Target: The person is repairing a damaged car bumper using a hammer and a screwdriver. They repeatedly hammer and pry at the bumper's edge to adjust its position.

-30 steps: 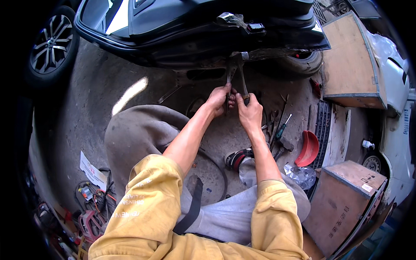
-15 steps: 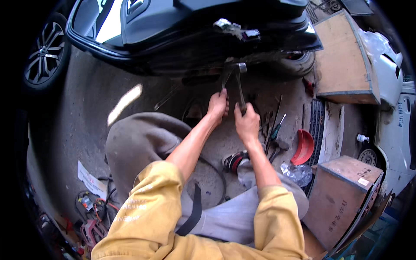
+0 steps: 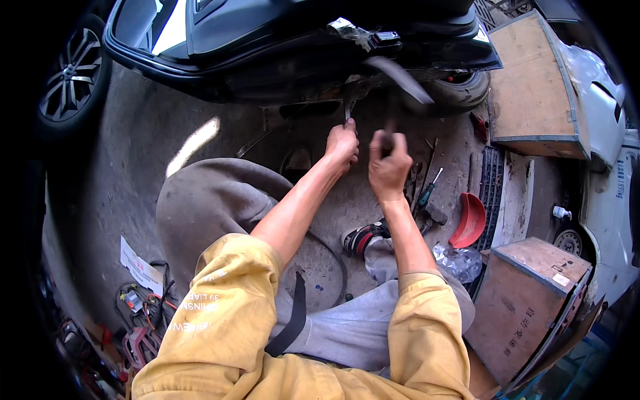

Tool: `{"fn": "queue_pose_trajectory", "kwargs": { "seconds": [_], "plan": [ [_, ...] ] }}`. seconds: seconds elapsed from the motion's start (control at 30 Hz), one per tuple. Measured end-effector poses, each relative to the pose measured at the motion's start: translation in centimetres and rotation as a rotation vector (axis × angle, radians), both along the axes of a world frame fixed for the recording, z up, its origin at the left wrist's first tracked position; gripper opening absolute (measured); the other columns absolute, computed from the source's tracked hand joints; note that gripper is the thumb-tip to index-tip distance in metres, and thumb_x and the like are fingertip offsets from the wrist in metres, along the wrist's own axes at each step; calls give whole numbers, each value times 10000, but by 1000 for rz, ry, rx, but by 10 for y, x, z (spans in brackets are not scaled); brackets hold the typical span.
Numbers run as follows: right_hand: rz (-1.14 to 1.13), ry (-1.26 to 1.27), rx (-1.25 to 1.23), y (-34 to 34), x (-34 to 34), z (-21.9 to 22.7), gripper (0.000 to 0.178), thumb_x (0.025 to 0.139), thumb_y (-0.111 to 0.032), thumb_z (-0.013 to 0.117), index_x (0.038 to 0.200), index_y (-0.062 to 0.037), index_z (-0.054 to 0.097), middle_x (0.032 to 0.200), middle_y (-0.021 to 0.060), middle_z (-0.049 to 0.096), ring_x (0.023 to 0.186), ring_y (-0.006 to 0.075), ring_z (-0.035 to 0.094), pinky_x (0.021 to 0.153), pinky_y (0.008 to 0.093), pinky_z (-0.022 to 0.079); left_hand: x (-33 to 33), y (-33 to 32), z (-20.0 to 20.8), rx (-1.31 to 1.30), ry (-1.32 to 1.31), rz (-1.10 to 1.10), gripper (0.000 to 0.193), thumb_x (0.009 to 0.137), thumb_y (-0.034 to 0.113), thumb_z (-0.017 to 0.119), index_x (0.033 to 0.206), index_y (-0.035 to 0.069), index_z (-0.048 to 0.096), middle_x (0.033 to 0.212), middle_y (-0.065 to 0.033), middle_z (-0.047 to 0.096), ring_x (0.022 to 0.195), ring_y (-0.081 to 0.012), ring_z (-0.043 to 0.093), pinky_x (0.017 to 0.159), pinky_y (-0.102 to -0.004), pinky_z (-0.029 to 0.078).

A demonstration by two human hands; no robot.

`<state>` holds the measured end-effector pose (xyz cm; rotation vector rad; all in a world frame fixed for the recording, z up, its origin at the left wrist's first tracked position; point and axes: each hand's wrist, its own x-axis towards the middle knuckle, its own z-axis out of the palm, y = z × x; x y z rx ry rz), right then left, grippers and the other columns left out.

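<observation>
My left hand (image 3: 342, 144) is closed around a slim metal bar (image 3: 347, 107) that points up to the lower edge of a black car door (image 3: 267, 70). The bar's far end meets the crumpled-looking edge there. In my closed right hand (image 3: 390, 167) is a hammer, its long head (image 3: 402, 80) smeared by motion in front of the door, right of the bar. The hammer's handle is blurred too. A silvery plastic-wrapped part (image 3: 350, 32) and a connector (image 3: 385, 40) hang at the door above.
On the floor right of my right hand lie a screwdriver (image 3: 428, 191), a second hammer (image 3: 435, 213) and a red curved piece (image 3: 469, 220). Wooden boxes (image 3: 533, 293) stand at the right. Cables (image 3: 157, 293) lie at the lower left. A wheel (image 3: 71, 77) stands far left.
The hammer has swung up and to the right, away from the bar. My right hand has turned and shifted slightly right. My left hand still holds the bar at the door edge.
</observation>
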<state>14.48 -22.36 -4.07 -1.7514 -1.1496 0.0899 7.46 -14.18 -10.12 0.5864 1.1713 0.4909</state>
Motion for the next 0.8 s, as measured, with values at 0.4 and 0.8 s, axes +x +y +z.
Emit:
{"fn": "queue_pose_trajectory", "kwargs": {
  "seconds": [0.4, 0.8],
  "plan": [
    [-2, 268, 419, 18, -23, 84, 229, 994, -237, 646, 929, -40, 548, 657, 61, 579, 536, 136, 559, 494, 279, 445, -10, -5, 3, -89, 31, -25, 372, 1070, 430, 409, 845, 137, 451, 628, 28, 397, 451, -86, 324, 392, -255, 262],
    [-330, 434, -64, -36, -14, -14, 333, 941, -267, 696, 802, 10, 574, 624, 132, 600, 539, 219, 580, 556, 382, 456, -10, -14, 6, -70, -92, -126, 376, 1076, 439, 382, 871, 130, 445, 621, 45, 328, 462, -79, 276, 412, -254, 231]
  ]
}}
